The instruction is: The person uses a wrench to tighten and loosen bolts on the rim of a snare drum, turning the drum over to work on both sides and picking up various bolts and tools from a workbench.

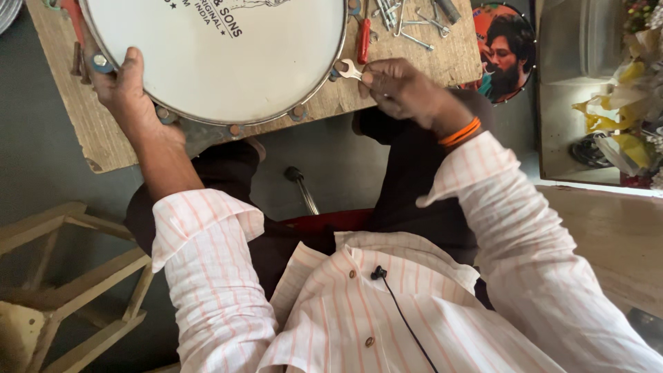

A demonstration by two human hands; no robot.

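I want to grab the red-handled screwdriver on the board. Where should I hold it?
Take the red-handled screwdriver by its handle, reaching in from the right. The handle lies bare on the wooden board; the drum rim crowds its left side, and loose tools lie farther right.

drum label: I see black print on the white drum head (214,48), top edge.
round picture: I see a colourful portrait disc (506,52), upper right.

White, silver and red over pale brown

A white drum head (221,55) is seen on a pale brown surface (62,138); a red-handled screwdriver (363,41), silver spanner (350,69) and orange wristbands (460,132) are shown.
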